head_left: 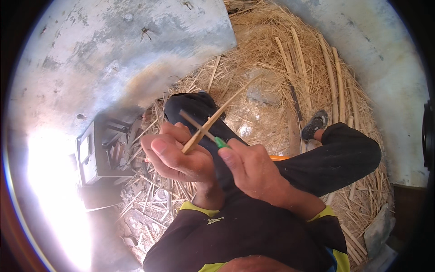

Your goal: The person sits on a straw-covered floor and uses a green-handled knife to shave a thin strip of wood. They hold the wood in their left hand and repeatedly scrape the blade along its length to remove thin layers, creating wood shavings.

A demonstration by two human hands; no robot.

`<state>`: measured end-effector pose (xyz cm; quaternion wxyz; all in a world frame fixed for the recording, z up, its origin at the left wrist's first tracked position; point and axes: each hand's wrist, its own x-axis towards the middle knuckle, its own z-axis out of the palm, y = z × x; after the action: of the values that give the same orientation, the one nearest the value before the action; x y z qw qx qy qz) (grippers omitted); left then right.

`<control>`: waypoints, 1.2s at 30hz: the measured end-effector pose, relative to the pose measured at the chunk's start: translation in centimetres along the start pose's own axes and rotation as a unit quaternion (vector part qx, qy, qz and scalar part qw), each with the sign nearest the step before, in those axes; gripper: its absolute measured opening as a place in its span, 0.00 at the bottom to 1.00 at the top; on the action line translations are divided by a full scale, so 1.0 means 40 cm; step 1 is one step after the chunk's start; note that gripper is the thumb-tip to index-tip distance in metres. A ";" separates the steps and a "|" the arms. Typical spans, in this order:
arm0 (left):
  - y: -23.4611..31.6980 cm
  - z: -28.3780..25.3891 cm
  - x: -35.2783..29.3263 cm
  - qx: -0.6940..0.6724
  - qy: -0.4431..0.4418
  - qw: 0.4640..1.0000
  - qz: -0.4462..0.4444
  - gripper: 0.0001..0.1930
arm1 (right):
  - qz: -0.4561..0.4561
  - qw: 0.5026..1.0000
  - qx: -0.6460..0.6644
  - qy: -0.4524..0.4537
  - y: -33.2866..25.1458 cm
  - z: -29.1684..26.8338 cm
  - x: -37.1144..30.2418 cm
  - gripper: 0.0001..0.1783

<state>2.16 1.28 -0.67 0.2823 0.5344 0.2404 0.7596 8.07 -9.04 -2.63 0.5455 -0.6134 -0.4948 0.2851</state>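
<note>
My left hand [183, 156] is closed round the near end of a long, pale wooden strip [219, 113], which tapers as it slants away to the upper right. In my right hand [253, 170] is a knife [221, 143] with a green handle, the fingers wrapped round it. Its narrow blade [192, 119] crosses the strip just beyond my left fingers and appears to touch it. Both hands are held above my lap, between my bent legs in dark trousers.
Shavings [253, 36] and splinters cover the floor. Several long strips [328, 68] lie at the right. A wooden box-like stand [95, 152] is at the left by bright light. Walls rise on both sides; a stone slab [379, 229] lies at lower right. My shoe [316, 124] rests ahead.
</note>
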 end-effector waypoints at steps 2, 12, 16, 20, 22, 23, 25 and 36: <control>0.013 0.002 -0.005 0.012 -0.002 1.000 -0.008 0.19 | -0.010 0.999 -0.033 0.004 0.000 0.022 0.005 0.17; -0.012 -0.022 -0.006 0.167 0.013 0.982 0.092 0.20 | 0.001 0.995 -0.100 -0.020 -0.018 -0.013 -0.007 0.14; 0.006 -0.005 0.001 0.112 -0.017 0.991 0.067 0.20 | 0.041 0.991 -0.123 -0.009 0.025 -0.013 -0.013 0.15; 0.014 -0.003 -0.006 0.058 -0.015 0.997 0.046 0.20 | 0.025 0.995 -0.086 -0.039 -0.023 -0.029 -0.018 0.17; 0.000 -0.010 0.001 0.086 -0.023 0.993 0.073 0.20 | 0.020 0.995 -0.096 -0.012 0.011 -0.022 -0.008 0.17; 0.002 -0.010 -0.001 0.083 -0.014 0.994 0.068 0.20 | 0.016 0.995 -0.091 -0.022 0.002 -0.021 -0.012 0.17; 0.008 -0.005 -0.004 0.078 0.006 0.995 0.057 0.21 | 0.006 0.996 -0.081 -0.043 -0.025 -0.023 -0.021 0.16; -0.007 0.006 0.007 0.029 0.005 0.997 0.070 0.20 | -0.019 0.976 -0.215 0.041 0.111 -0.005 0.025 0.09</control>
<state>2.37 1.69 -0.61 0.2114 0.5543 0.2257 0.7727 9.90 -7.83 -6.62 0.4258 -0.7181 -0.5334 0.1363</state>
